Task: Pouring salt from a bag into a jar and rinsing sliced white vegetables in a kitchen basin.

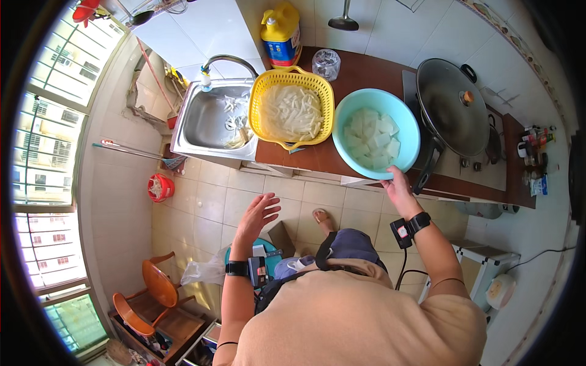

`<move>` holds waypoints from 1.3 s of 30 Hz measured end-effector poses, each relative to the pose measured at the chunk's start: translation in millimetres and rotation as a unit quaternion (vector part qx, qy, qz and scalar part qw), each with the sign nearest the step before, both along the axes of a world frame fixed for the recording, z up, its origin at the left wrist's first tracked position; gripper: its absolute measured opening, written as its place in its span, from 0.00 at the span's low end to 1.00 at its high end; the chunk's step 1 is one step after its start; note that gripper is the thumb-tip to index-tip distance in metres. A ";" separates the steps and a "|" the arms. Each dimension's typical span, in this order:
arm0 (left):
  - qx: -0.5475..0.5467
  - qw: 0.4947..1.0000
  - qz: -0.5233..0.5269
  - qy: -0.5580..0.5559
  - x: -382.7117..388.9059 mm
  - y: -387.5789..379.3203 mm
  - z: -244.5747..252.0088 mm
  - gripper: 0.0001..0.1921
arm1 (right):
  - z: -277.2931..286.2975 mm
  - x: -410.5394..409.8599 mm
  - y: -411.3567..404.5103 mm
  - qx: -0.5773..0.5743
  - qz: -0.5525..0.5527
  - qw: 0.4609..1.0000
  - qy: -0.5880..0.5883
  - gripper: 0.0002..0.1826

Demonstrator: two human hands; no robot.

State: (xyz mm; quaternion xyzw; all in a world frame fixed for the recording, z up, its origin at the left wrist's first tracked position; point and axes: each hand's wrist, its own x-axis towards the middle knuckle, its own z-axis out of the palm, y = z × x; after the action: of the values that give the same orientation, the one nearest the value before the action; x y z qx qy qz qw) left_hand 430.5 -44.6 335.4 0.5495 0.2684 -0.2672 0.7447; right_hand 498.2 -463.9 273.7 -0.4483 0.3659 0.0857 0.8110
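Observation:
My right hand [397,186] grips the near rim of a light blue plastic basin [339,132], its thumb over the edge. Pale, translucent cut chunks [373,137] fill the bottom of that basin, which stands on the brown countertop [366,68]. In mid-air over the floor, my left hand [258,216] holds nothing and its fingers are apart. Left of the basin, a yellow plastic colander basket [330,103] holds a heap of whitish strips [293,112]. The basket sits partly over the edge of a steel sink [197,119], where peelings [236,123] lie around the drain.
At the right, a lidded wok [451,110] sits on the stove, its long handle [428,169] sticking out near my right hand. A clear jar [326,64] and a yellow jug [280,36] stand at the back. Behind my left forearm is a knife [274,252] on a turquoise surface.

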 end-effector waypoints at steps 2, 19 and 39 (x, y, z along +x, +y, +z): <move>0.007 1.000 -0.008 -0.010 -15.4 8.7 0.1 0.22 | 9.7 -20.5 -2.0 -0.060 0.018 0.998 0.013 0.15; -0.089 0.987 0.131 -0.001 -264.5 66.7 -0.4 0.35 | 75.1 -174.8 210.3 -0.195 0.542 0.805 -0.140 0.28; -0.050 0.918 0.393 -0.018 -403.2 65.7 27.0 0.16 | 84.1 -288.9 403.3 -0.406 0.752 0.068 -0.514 0.49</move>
State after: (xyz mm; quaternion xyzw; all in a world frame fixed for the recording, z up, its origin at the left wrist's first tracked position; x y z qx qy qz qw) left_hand 27.3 21.1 362.4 0.3665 0.4352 0.0435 0.8213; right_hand 209.3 -60.6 357.8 -0.6791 -0.6947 0.2370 -0.0030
